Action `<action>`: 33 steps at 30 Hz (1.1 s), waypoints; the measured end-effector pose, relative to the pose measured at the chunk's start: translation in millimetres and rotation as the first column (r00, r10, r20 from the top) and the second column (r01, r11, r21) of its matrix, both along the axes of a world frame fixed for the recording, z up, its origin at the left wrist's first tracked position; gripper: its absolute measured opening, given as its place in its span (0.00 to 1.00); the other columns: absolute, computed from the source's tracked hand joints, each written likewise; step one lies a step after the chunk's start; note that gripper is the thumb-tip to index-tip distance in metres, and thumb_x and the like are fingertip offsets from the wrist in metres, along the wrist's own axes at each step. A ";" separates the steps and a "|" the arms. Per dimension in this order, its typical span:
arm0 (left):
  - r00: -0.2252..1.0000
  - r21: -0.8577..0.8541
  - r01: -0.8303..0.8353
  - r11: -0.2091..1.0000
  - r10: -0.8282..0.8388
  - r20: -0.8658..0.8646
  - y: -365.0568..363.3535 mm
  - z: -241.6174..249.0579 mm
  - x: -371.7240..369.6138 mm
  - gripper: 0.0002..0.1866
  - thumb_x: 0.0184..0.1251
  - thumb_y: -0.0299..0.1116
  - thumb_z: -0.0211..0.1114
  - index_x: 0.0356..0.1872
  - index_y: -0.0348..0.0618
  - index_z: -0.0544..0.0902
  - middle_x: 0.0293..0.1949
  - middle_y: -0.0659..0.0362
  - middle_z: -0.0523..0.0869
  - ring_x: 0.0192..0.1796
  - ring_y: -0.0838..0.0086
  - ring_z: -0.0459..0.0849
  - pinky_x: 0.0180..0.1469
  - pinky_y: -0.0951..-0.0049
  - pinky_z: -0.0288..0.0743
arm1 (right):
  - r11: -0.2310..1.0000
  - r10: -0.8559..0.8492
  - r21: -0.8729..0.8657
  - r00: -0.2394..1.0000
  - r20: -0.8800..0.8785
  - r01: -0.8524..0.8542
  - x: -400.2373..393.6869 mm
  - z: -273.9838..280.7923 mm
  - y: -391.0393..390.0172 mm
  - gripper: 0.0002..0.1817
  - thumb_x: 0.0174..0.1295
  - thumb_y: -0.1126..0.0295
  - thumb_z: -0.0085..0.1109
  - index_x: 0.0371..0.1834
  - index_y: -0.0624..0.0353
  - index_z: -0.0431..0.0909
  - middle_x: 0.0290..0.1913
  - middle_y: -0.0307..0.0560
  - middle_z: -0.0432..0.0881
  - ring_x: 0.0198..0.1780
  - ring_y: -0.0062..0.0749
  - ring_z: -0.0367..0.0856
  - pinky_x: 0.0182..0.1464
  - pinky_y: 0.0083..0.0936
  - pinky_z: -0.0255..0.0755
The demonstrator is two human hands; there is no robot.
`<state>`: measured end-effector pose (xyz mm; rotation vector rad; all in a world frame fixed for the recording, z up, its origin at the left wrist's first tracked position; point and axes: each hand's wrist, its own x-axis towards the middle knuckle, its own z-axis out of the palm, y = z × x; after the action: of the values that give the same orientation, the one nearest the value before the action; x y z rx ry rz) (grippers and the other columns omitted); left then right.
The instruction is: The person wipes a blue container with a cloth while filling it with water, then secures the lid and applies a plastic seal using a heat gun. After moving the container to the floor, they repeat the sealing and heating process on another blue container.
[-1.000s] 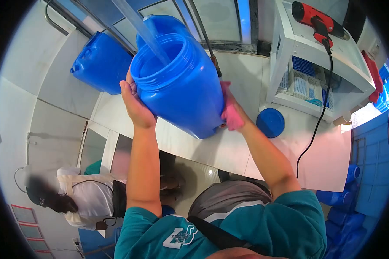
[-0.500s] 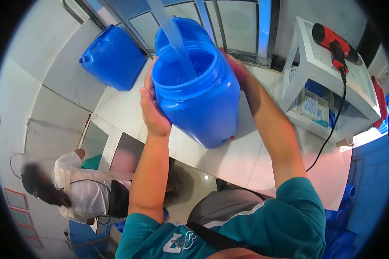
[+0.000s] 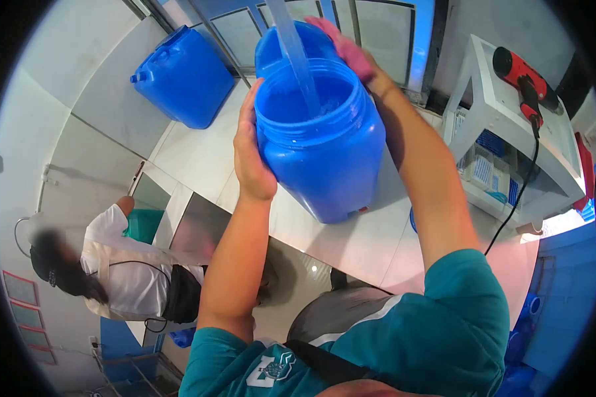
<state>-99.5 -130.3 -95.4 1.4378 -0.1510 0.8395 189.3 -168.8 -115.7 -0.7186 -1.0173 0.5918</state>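
Note:
A blue plastic jug [image 3: 324, 165] with a wide threaded mouth stands on the white tiled counter, tilted in my view. A clear column of water [image 3: 298, 59] runs down into its mouth, and the water inside looks stirred up. My left hand [image 3: 253, 152] is pressed along the jug's left side, fingers pointing up toward the rim. At the far right side of the mouth, my right hand [image 3: 376, 78] holds a pink cloth [image 3: 351, 56], its fingers partly hidden. A rounded blue piece [image 3: 271, 49], perhaps a lid, shows just behind the mouth.
Another blue jug [image 3: 185, 79] stands at the counter's back left. To the right, a white shelf unit [image 3: 477, 79] carries a red and black heat gun [image 3: 526, 83] with a hanging cord. A person in a white shirt [image 3: 136, 288] is at the lower left.
My right hand with the pink cloth has moved up and out from behind the jug to beside its mouth. My left hand stays at the jug's side. The whole view has shifted slightly.

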 end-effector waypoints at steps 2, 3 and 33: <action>1.000 -0.034 0.001 0.999 0.000 0.012 -3.5 0.7 1.0 0.36 0.82 0.50 0.34 0.77 0.30 0.61 0.76 0.48 0.67 0.78 0.61 0.64 0.80 0.62 0.53 | 0.979 0.184 -0.041 0.955 -0.233 -0.199 -22.2 -53.4 -45.0 0.35 0.76 0.55 0.56 0.80 0.57 0.59 0.75 0.42 0.70 0.68 0.20 0.72 0.68 0.28 0.71; 1.000 -0.042 0.008 0.999 -0.008 0.009 -5.1 1.0 1.3 0.36 0.82 0.50 0.34 0.77 0.30 0.61 0.76 0.48 0.67 0.78 0.61 0.64 0.80 0.62 0.53 | 0.974 0.192 -0.051 0.920 -0.342 -0.222 -45.4 -62.9 -67.9 0.36 0.76 0.54 0.56 0.81 0.57 0.58 0.75 0.42 0.69 0.69 0.20 0.72 0.67 0.29 0.71; 0.999 -0.287 0.016 0.958 -0.025 -0.027 29.1 4.7 28.7 0.20 0.82 0.42 0.56 0.66 0.42 0.74 0.50 0.58 0.85 0.54 0.69 0.86 0.59 0.66 0.82 | 0.526 -0.819 0.317 0.570 -0.059 0.789 -180.5 31.7 -153.9 0.13 0.77 0.72 0.47 0.59 0.63 0.76 0.51 0.47 0.83 0.45 0.27 0.81 0.49 0.25 0.77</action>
<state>-70.8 -101.2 -90.7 1.1731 -0.0188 0.7874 8.7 -322.7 -84.1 -0.8459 -0.7142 -0.4392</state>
